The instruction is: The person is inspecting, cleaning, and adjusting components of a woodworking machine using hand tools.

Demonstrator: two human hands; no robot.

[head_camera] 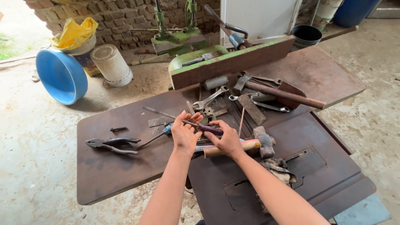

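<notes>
Both hands meet over the middle of the rusty steel table [125,175]. The right hand [227,139] is clamped around the dark purple handle of a screwdriver [204,127], its shaft pointing left into the left hand [185,133], whose fingers curl loosely around the tip. Just beneath lies a hammer [250,144] with a pale wooden handle, and pliers [111,144] rest apart toward the left edge. Wrenches [210,99] and a larger hammer [279,92] crowd the far side. The tip sits against the left palm, so a slip or push from the right hand could jab it. The clutter underneath could also snag a dropped tool or send it rolling off the near edge.
</notes>
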